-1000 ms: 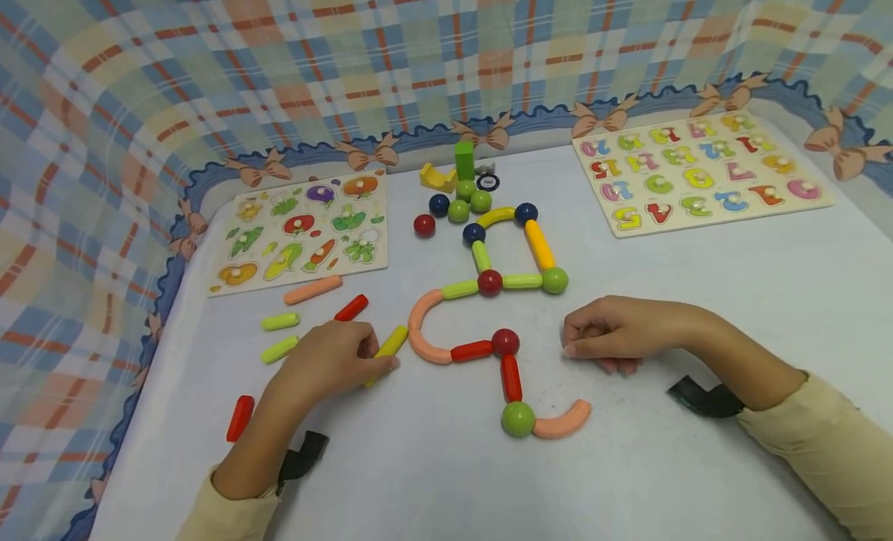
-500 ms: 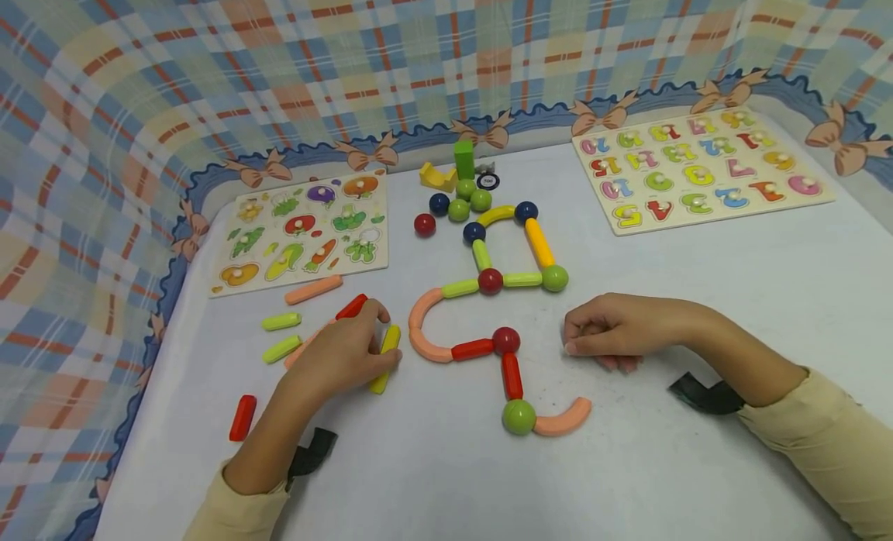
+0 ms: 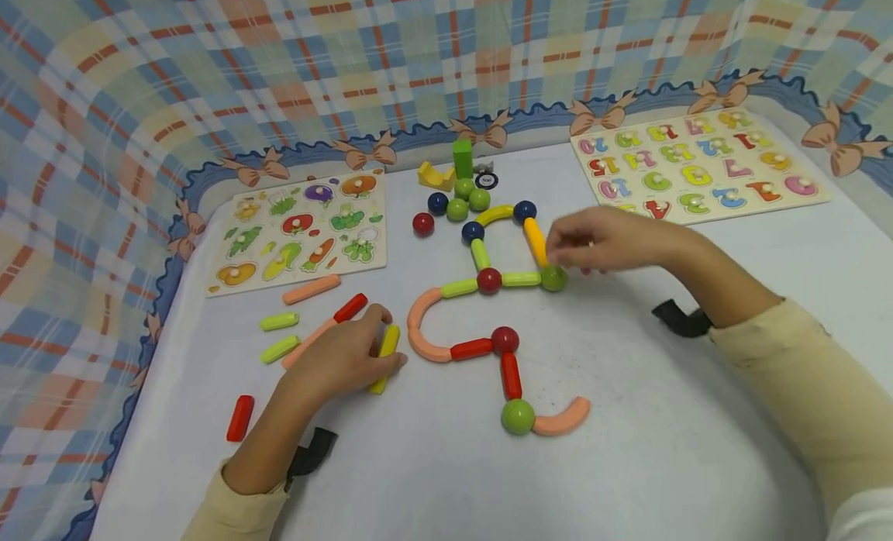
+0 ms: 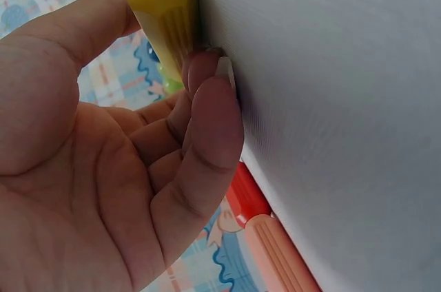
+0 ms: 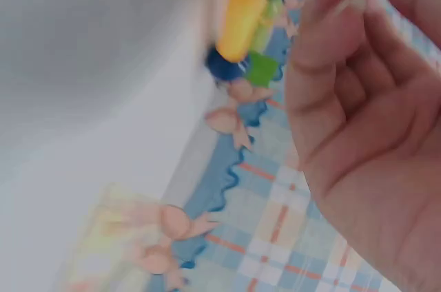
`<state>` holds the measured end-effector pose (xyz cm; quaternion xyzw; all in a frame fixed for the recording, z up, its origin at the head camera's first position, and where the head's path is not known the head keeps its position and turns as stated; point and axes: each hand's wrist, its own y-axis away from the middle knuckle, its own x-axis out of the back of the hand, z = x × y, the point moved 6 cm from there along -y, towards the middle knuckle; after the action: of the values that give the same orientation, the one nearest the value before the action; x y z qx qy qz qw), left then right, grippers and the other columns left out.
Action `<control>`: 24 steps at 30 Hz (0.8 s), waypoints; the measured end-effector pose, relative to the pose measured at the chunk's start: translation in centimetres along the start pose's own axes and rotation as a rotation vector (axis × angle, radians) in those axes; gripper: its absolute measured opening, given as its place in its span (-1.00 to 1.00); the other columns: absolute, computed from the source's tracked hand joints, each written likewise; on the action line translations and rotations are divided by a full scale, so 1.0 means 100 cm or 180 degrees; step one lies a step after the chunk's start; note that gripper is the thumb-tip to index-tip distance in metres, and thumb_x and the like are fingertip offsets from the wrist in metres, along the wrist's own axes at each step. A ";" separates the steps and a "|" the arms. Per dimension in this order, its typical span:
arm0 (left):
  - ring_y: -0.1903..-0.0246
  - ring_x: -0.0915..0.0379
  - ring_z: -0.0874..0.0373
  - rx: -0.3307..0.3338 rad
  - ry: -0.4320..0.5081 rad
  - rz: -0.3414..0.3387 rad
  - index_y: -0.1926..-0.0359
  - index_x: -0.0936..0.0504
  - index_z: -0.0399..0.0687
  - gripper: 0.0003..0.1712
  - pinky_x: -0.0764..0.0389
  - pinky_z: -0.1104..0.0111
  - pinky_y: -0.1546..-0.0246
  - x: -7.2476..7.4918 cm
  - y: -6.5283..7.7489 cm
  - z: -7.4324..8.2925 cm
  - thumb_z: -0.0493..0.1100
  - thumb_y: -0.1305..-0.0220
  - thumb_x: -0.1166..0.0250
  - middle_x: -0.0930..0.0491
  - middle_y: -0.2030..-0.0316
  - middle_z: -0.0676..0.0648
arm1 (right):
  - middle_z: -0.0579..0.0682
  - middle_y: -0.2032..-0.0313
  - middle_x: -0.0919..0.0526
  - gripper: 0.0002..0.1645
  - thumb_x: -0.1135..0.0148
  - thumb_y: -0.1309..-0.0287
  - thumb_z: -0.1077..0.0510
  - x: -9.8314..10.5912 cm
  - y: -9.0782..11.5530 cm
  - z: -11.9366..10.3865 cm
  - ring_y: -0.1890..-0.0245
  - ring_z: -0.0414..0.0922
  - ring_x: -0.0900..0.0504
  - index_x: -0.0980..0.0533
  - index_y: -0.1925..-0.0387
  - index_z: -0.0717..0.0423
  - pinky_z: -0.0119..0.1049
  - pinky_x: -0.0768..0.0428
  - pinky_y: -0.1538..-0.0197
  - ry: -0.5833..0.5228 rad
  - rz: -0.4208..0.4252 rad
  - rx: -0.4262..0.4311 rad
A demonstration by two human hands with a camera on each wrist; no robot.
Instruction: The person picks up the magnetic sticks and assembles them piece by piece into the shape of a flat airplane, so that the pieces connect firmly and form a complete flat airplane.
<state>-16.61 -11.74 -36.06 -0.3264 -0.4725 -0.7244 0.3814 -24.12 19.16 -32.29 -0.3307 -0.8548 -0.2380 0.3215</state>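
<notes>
Two boards hold pieces; left fingers pinch yellow stick; right fingers loosely curled.

Coloured numbers stand on the pale board at the back right, and they run in falling order from left to right. The back row shows 20, 19, 18, 17 and 16; the second row has 15, 14, 13, 12 and 11; the third row has 10, 9, 8, 7 and 6. In the front row I read 4, 3, 2, 1 and 0, while one piece beside the right hand is mostly covered. On the round black-and-white chip I read 500
</notes>
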 end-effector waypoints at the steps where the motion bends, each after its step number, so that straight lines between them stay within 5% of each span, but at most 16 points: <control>1: 0.64 -0.35 0.13 0.0001 -0.0008 0.0009 -0.09 -0.28 0.10 -0.34 -0.34 0.35 0.62 0.001 0.000 0.000 0.12 0.00 -0.33 -0.42 0.56 0.01 | -0.01 0.42 -0.53 -0.81 -0.11 -0.19 0.01 0.013 -0.014 -0.002 0.44 -0.08 -0.47 -0.51 0.25 0.01 -0.26 -0.48 0.41 0.0122 0.0159 -0.0016; 6: 0.67 -0.34 0.13 -0.0033 -0.0029 0.0017 -0.10 -0.27 0.09 -0.36 -0.33 0.35 0.62 0.001 0.001 0.000 0.11 -0.03 -0.31 -0.41 0.59 0.01 | 0.04 0.22 -0.51 -0.73 -0.13 -0.16 0.08 0.049 -0.087 -0.007 0.24 -0.04 -0.45 -0.46 0.13 0.11 -0.20 -0.46 0.17 0.0653 0.0562 -0.0255; 13: 0.68 -0.33 0.13 -0.0030 -0.0039 0.0047 -0.11 -0.27 0.08 -0.32 -0.30 0.35 0.63 0.002 0.002 0.001 0.12 0.00 -0.33 -0.39 0.61 0.00 | 0.07 0.11 -0.50 -0.59 -0.14 -0.11 0.08 0.030 -0.148 -0.004 0.18 0.00 -0.43 -0.45 0.00 0.14 -0.12 -0.40 0.05 0.1155 0.0143 -0.0630; 19: 0.67 -0.33 0.13 -0.0025 -0.0020 0.0050 -0.12 -0.25 0.08 -0.29 -0.29 0.35 0.64 0.002 0.001 0.002 0.13 0.02 -0.34 -0.39 0.61 0.00 | 0.03 0.17 -0.52 -0.62 -0.16 -0.05 0.10 0.030 -0.152 -0.005 0.25 -0.02 -0.44 -0.47 0.07 0.15 -0.14 -0.43 0.12 0.1291 0.0363 -0.0716; 24: 0.68 -0.32 0.12 0.0029 -0.0026 0.0037 -0.12 -0.26 0.09 -0.28 -0.28 0.35 0.65 -0.002 0.001 0.000 0.14 0.04 -0.35 -0.38 0.62 -0.01 | 0.02 0.16 -0.49 -0.61 -0.20 -0.07 0.02 0.039 -0.117 -0.026 0.21 -0.07 -0.46 -0.44 0.09 0.10 -0.20 -0.45 0.13 0.0570 0.0852 -0.0332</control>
<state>-16.40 -11.78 -36.16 -0.3304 -0.4754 -0.7186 0.3852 -33.76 11.29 -30.05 -0.4354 -0.7575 -0.2656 0.4076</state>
